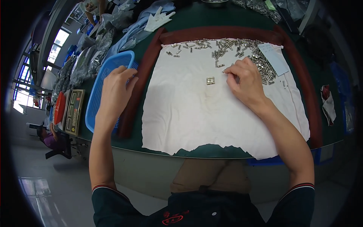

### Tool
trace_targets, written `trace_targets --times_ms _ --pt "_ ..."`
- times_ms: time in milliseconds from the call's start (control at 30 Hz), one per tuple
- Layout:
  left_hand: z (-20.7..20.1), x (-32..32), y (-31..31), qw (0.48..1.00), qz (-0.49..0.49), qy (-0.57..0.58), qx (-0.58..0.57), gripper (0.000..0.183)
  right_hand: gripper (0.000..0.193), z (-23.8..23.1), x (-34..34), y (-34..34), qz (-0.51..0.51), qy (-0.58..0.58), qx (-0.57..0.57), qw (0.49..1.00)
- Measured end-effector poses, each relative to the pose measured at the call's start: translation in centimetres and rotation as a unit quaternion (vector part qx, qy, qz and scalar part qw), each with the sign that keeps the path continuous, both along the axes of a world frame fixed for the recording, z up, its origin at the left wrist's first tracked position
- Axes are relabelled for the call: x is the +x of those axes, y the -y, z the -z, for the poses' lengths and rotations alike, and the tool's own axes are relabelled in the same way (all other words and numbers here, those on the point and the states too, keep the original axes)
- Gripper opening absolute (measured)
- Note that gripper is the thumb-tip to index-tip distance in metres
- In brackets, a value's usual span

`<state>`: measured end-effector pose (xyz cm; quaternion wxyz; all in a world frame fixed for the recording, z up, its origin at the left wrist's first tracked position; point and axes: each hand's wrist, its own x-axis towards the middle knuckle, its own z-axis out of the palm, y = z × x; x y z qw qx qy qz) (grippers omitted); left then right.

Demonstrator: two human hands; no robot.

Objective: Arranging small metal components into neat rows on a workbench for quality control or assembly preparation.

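My left hand [116, 87] hovers over the blue plastic basket [99, 87]. Its fingers are loosely bent, the thumb stands apart from them, and nothing shows between. Above the white cloth [181, 113], my right hand [245, 81] is closed in a pinch. A small shiny metal cylinder [224, 71] shows at its fingertips. Left of that hand, a few such cylinders lie side by side in a small neat group [210, 80]. Beyond and to the right spreads a loose pile of metal cylinders [261, 62], partly hidden by my right hand.
A dark red padded border [223, 33] frames the cloth at back and sides. A pale card [273, 58] lies on the pile's right edge. A white glove [159, 19] and plastic bags [85, 56] are at the back left. A digital scale [74, 112] stands left of the basket.
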<state>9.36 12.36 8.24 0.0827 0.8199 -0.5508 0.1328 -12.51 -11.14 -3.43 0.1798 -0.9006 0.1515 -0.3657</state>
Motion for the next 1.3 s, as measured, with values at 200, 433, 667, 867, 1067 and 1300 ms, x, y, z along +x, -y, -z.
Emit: trace_targets --times_ms 200,433,667,867,1067,1300 --pt "4.5 -3.6 8.7 0.964 0.129 -0.227 -0.039 0.014 0.027 0.0 0.3 -0.6 0.021 -0.035 -0.072 0.997" --pt "8.2 -5.1 14.9 0.938 0.109 -0.327 -0.032 0.038 0.020 0.4 0.2 -0.1 0.040 -0.048 -0.073 0.995" --pt "9.4 -5.8 15.6 0.955 0.137 -0.255 -0.061 0.027 0.020 0.5 0.3 0.0 0.020 -0.031 -0.039 0.999" --pt "9.0 -4.4 14.0 0.952 0.145 -0.265 -0.050 0.019 0.023 -0.1 0.1 -0.6 0.010 -0.035 -0.045 0.998" --pt "9.1 -4.1 12.1 0.923 0.128 -0.357 -0.070 0.016 0.025 0.0 0.3 -1.2 -0.025 -0.057 -0.071 0.996" --pt "11.1 -4.2 11.5 0.934 0.154 -0.286 -0.149 0.019 0.028 -0.3 1.0 -2.0 -0.034 -0.076 -0.079 0.993"
